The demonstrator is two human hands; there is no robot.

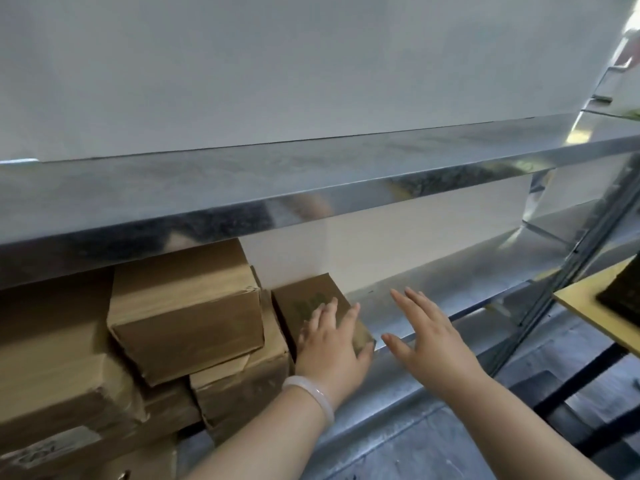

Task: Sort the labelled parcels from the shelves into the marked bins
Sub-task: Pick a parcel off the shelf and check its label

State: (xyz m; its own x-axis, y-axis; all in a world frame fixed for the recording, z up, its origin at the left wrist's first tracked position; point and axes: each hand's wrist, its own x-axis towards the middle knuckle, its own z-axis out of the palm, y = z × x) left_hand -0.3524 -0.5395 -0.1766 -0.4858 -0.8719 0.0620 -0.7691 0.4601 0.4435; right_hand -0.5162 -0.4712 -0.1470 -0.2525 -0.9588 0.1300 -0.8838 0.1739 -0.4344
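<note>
Now: two hands at one parcel on a metal shelf

Left hand (332, 344) lies flat, fingers spread, on a small parcel (309, 296) at frame centre, on the lower shelf (433, 278). At least four larger boxes (183, 306) crowd its left side. Right hand (433, 341), spread, hovers over the shelf's front edge. An upper shelf (242, 188) overhangs.

Small brown parcel (304, 292) with dark print on top sits askew on the lower shelf (450, 271), right up against bigger boxes (187, 317).
</note>
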